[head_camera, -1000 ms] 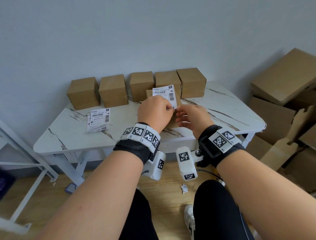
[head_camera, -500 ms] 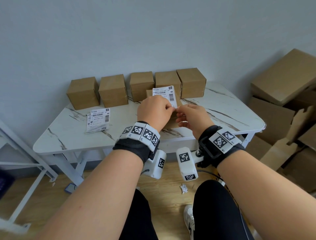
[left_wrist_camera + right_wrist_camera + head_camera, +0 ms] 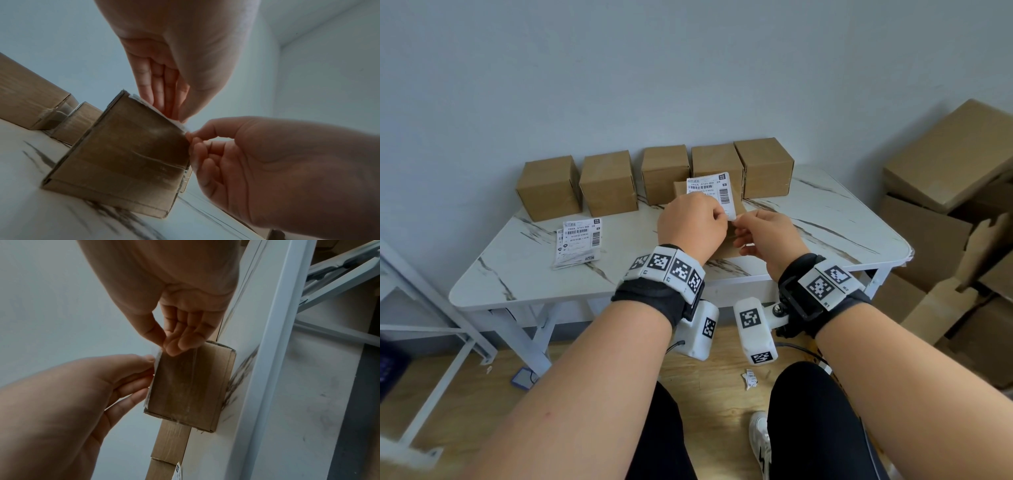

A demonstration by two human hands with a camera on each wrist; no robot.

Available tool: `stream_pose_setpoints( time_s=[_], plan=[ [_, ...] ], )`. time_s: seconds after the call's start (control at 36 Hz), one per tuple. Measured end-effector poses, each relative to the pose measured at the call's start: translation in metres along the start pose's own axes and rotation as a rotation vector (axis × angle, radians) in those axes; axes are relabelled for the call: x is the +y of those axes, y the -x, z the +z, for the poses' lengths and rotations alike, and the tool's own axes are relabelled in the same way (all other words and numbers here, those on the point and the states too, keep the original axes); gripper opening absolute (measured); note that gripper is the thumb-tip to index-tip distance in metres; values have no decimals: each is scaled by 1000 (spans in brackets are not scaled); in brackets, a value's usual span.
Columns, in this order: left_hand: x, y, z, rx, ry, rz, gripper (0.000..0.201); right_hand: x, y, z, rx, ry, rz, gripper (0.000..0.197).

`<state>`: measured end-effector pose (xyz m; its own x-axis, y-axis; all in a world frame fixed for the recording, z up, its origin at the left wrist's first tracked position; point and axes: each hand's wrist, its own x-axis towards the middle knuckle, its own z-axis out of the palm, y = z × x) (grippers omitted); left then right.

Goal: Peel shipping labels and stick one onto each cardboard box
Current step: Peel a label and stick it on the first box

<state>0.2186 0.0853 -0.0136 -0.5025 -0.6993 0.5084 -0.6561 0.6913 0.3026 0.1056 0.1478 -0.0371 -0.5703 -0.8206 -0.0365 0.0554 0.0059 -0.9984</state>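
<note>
Your marble-veined table [image 3: 825,219] carries everything. Five plain boxes [image 3: 606,181] line its far edge, well behind the front box [image 3: 123,154] you have drawn near, probably for reach. On that front box lies the label [image 3: 710,192], white with barcodes, its near corner lifted. Your left hand [image 3: 690,224] pinches the label by that corner; your right hand [image 3: 767,236] pinches the same corner, seemingly splitting off the backing. Spare labels [image 3: 578,245] lie left of the front box.
</note>
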Motion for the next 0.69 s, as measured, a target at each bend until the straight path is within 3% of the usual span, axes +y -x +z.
stream_pose_setpoints(
  time_s=[0.28, 0.44, 0.58, 0.69],
  plan=[
    [5, 1, 2, 23, 31, -36, 32, -2, 2, -2, -5, -25, 20, 9],
    [5, 0, 2, 9, 24, -53, 35, -10, 3, -1, 1, -98, 110, 15],
    [5, 1, 0, -2, 17, -50, 36, -7, 3, -2, 8, -76, 71, 23],
    [3, 1, 0, -15, 9, -32, 31, -6, 2, -2, 7, -44, 32, 15]
  ],
)
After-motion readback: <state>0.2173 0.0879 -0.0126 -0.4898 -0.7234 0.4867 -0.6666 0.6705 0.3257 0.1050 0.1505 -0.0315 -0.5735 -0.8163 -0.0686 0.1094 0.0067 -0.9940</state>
